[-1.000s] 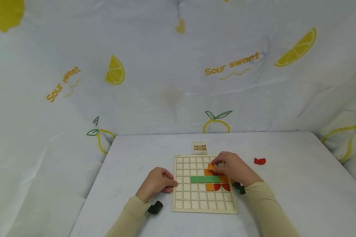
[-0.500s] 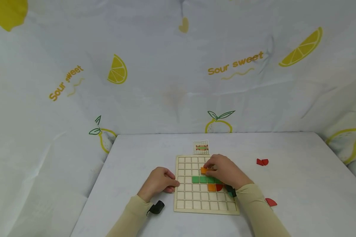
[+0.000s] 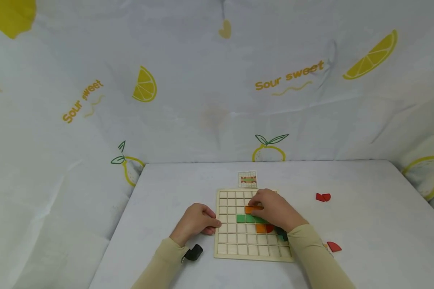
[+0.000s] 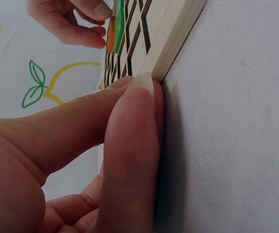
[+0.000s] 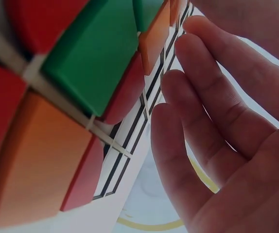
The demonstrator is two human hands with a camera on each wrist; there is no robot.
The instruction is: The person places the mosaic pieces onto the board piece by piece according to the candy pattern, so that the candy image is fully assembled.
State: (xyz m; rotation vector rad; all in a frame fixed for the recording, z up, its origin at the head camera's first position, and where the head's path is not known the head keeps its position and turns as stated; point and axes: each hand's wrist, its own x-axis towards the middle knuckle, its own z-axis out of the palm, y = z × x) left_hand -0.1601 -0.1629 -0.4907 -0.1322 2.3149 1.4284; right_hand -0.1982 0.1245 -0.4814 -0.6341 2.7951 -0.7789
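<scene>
A light wooden grid board (image 3: 222,251) lies on the table, with green square tiles (image 3: 241,218) in a row and orange and red tiles around them. My left hand (image 3: 194,222) pinches the board's left edge between thumb and fingers, seen close in the left wrist view. Over the board's upper middle, my right hand (image 3: 275,208) pinches an orange square tile (image 3: 249,209) just above the green row. In the right wrist view, the other fingers of the right hand (image 5: 227,111) extend beside the board, past green, orange and red tiles.
A small pattern card (image 3: 247,179) lies behind the board. Two red pieces (image 3: 323,197) lie at the right, and a red quarter-round piece (image 3: 334,246) is nearer the right sleeve. A white lemon-print cloth (image 3: 202,80) hangs behind the table.
My right hand has moved left and down over the grid, bringing the orange tile to the row above the green ones. My left hand keeps its hold on the board's edge.
</scene>
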